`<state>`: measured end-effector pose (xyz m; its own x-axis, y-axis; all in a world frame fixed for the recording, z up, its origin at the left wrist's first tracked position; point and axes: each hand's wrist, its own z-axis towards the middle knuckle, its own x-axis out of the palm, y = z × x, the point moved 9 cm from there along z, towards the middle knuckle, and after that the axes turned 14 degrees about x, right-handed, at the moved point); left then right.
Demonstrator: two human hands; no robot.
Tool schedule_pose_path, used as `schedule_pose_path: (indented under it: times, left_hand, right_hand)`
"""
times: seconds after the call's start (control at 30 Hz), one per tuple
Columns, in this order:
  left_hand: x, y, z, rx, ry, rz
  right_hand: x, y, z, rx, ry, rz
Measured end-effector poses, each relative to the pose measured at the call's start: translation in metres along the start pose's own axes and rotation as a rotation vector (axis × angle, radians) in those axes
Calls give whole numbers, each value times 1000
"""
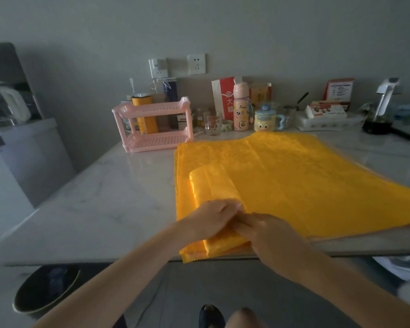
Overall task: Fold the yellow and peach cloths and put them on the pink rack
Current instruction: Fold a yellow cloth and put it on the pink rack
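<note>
A folded yellow cloth [213, 185] lies as a narrow strip on top of a stack of spread yellow cloths [305, 181] on the marble counter. My left hand [213, 218] presses on the strip's near part, fingers laid over it. My right hand [268, 233] meets it from the right and grips the strip's near end at the counter edge. The pink two-shelf rack [156, 124] stands at the back left, both shelves bare. A pale edge shows under the yellow stack at the right; I cannot tell if it is the peach cloth.
Bottles, a glass jar [213, 125], a cartoon mug [266, 120], a pink bottle [241, 107] and boxes line the back wall. A black pan [379, 127] sits at the far right. A dark bin [45, 290] stands on the floor at lower left.
</note>
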<state>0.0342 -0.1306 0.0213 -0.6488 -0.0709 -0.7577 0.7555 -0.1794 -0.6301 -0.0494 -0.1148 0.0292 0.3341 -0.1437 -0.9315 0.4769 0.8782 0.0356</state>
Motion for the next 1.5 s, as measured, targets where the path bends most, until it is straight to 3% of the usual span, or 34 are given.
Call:
schedule_pose_path:
  times: [0.17, 0.4, 0.57, 0.7, 0.83, 0.93, 1.17, 1.3, 1.37, 1.5]
  left_hand:
    - [-5, 33, 15, -117, 181, 370]
    - [-25, 61, 26, -217, 171, 512]
    - [-41, 65, 27, -117, -55, 315]
    - [-49, 95, 20, -227, -220, -9]
    - [-47, 99, 19, -240, -260, -102]
    - [-45, 84, 19, -168, -205, -1]
    - [-48, 109, 13, -273, -306, -331]
    - [-50, 98, 14, -211, -299, -223]
    - [-51, 87, 17, -123, -297, -110]
    - [-49, 79, 18, -52, -283, 84]
  right_hand:
    - [-9, 4, -2, 18, -80, 40]
    - [-10, 1, -9, 19, -104, 36]
    - [-21, 4, -14, 62, 196, 80]
    - [-31, -10, 7, 177, 406, 350]
    - [-29, -31, 43, 319, 553, 657]
    - [-14, -47, 63, 462, 497, 795]
    - [23, -50, 70, 517, 259, 417]
    - [3, -27, 66, 351, -53, 123]
    - [0, -7, 58, 234, -151, 123]
    - [15, 0, 46, 240, 20, 280]
